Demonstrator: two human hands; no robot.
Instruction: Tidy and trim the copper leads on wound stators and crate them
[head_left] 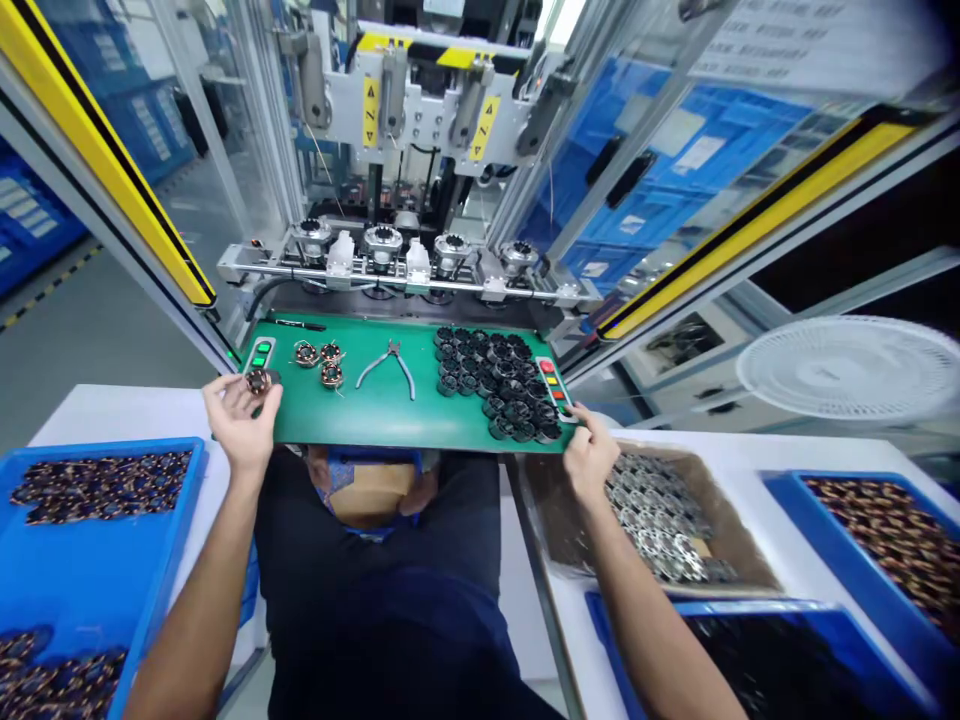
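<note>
My left hand [244, 415] is closed on a copper-wound stator [259, 381], at the left edge of the green mat [337, 424], beside a panel with green buttons [262, 349]. My right hand [592, 452] holds nothing. Its index finger is stretched out to the lower end of the right button panel [553, 385], and the other fingers are partly curled. Near my left hand, several stators with loose wire ends [331, 374] lie on the mat. Blue-handled cutting pliers [391, 366] rest in the middle, with handles spread. Several black ring-shaped parts [491, 368] are grouped at the right.
Behind the mat stands a machine with a row of fixtures [382, 243] bearing round parts. Yellow-edged posts [112, 150] flank it. A blue tray [82, 570] of stators sits left; a box of metal parts [724, 520] and more trays sit right. A white fan [847, 366] is farther right.
</note>
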